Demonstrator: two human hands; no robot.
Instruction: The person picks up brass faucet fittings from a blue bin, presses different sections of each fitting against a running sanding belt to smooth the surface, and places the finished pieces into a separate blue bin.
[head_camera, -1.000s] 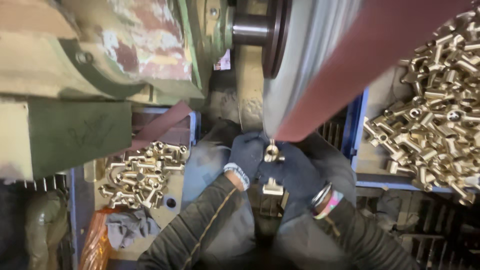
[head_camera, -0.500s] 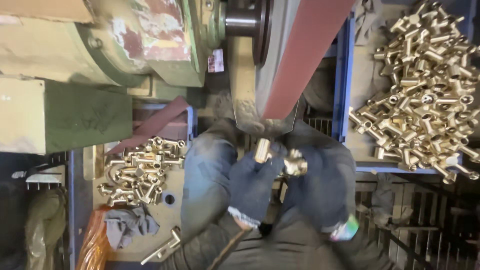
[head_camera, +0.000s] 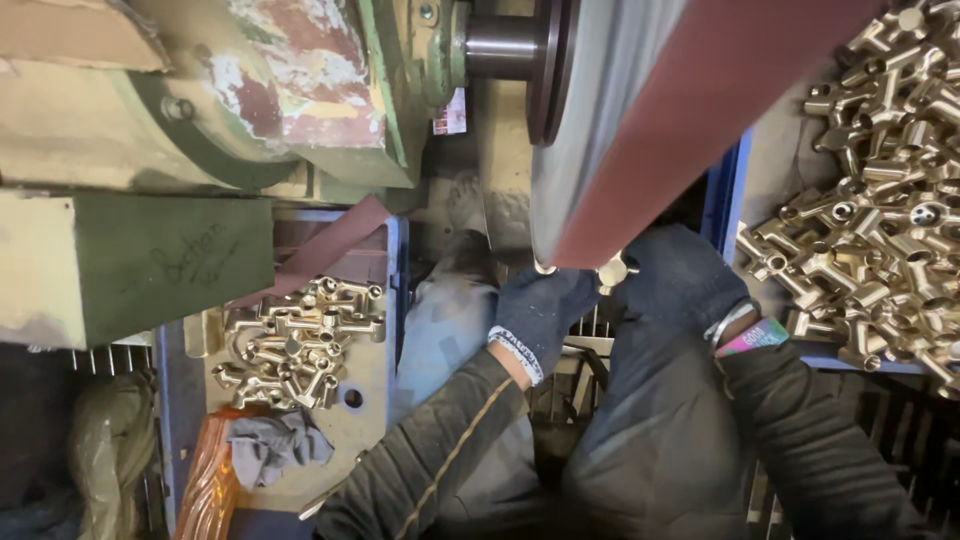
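Both my hands wear dark gloves. My left hand (head_camera: 540, 312) and my right hand (head_camera: 680, 280) together grip a small brass tee fitting (head_camera: 612, 270). The fitting is pressed up against the lower edge of the reddish-brown abrasive belt (head_camera: 700, 120), which runs over a large grey wheel (head_camera: 590, 110). Most of the fitting is hidden by my fingers and the belt. My dark sleeves and a coloured wristband on the right wrist show below.
A blue tray (head_camera: 375, 390) at the left holds a small heap of brass fittings (head_camera: 300, 340), a grey rag (head_camera: 275, 445) and an orange bag (head_camera: 205, 480). At the right lies a big pile of brass fittings (head_camera: 880, 210). The worn green motor housing (head_camera: 250, 90) fills the upper left.
My hands have lifted the fitting from in front of me up to the belt's lower edge, and the view has shifted closer to the wheel.
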